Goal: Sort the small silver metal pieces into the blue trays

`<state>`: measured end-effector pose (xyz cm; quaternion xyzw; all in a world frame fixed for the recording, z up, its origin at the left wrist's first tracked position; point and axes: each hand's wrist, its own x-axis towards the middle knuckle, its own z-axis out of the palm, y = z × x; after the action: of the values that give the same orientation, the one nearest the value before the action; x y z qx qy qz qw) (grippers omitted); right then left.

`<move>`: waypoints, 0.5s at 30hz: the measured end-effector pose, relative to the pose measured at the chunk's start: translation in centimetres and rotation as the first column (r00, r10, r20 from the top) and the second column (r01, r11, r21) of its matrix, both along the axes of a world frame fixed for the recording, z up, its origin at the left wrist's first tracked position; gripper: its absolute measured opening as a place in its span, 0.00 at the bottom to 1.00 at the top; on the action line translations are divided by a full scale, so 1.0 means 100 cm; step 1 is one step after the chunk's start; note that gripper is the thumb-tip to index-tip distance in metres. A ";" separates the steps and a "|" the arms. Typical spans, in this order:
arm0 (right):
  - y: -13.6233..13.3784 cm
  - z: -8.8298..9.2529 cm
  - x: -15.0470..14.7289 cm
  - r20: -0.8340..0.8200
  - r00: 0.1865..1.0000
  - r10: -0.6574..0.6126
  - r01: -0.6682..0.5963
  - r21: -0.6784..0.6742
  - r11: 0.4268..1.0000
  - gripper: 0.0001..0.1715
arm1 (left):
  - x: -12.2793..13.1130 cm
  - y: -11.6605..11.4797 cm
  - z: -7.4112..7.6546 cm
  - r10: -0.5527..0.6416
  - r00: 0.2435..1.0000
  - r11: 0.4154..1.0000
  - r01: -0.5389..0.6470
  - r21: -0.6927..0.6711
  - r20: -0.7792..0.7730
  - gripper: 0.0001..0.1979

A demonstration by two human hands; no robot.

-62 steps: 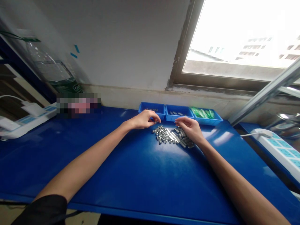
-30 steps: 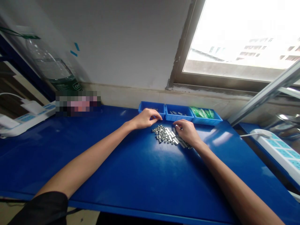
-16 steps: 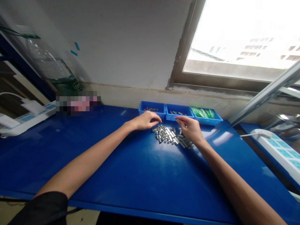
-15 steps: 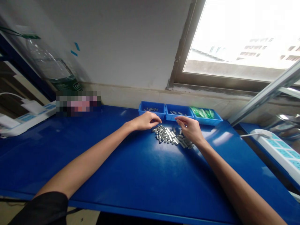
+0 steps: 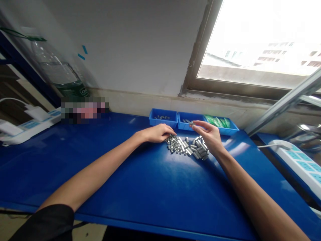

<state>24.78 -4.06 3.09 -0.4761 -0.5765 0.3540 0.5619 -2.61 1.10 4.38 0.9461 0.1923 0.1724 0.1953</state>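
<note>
A pile of small silvery metal cylinders [image 5: 185, 147] lies on the blue table [image 5: 150, 187]. My left hand [image 5: 160, 133] rests at the pile's left edge, its fingertips closed down on the small pieces; what they pinch is too small to name. My right hand [image 5: 208, 132] is raised over the pile's right side and pinches a small metal piece [image 5: 191, 123] between thumb and forefinger, in front of the middle blue bin [image 5: 184, 126]. Behind my left hand stands the left blue bin [image 5: 163, 122], holding tiny parts. Green plastic packets [image 5: 218, 121] lie in the right blue bin [image 5: 229, 131].
On the left are a large plastic bottle [image 5: 56, 70], a blurred-out object [image 5: 86, 110] and a white power strip [image 5: 32, 126]. A metal bar [image 5: 283, 100] slants at the right, near another power strip [image 5: 301, 162]. The wall and window stand behind the bins.
My left hand has moved slightly right and down onto the pile. My right hand has shifted right, and a metal piece now shows clearly in its fingertips.
</note>
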 end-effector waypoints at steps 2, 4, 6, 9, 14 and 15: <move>0.001 -0.001 0.000 -0.032 0.999 0.010 -0.009 0.036 0.999 0.34 | -0.001 0.002 0.000 0.010 1.000 1.000 -0.010 -0.005 0.015 0.17; 0.002 -0.002 0.000 -0.029 0.999 0.032 -0.030 0.042 0.999 0.39 | -0.002 0.004 -0.001 0.025 1.000 1.000 -0.025 -0.016 0.018 0.14; 0.003 -0.002 0.001 -0.008 0.999 0.039 -0.039 0.050 0.998 0.39 | -0.004 0.006 -0.001 0.047 0.999 0.999 -0.047 -0.022 0.012 0.11; 0.003 -0.004 0.003 0.094 0.996 0.000 -0.007 0.068 0.998 0.30 | -0.006 0.008 -0.001 0.082 0.997 0.996 -0.082 -0.021 0.005 0.09; 0.004 -0.009 0.007 0.312 0.946 -0.093 0.062 0.108 0.992 0.15 | -0.007 0.008 -0.001 0.128 0.992 0.991 -0.128 -0.030 -0.005 0.08; 0.004 -0.010 0.008 0.325 0.942 -0.089 0.057 0.106 0.993 0.15 | -0.007 0.008 -0.001 0.137 0.991 0.990 -0.137 -0.035 0.001 0.08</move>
<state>25.55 -3.67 2.05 -0.5221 -0.6603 0.2208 0.4926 -3.27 1.87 4.27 0.9269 0.2594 0.1837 0.1997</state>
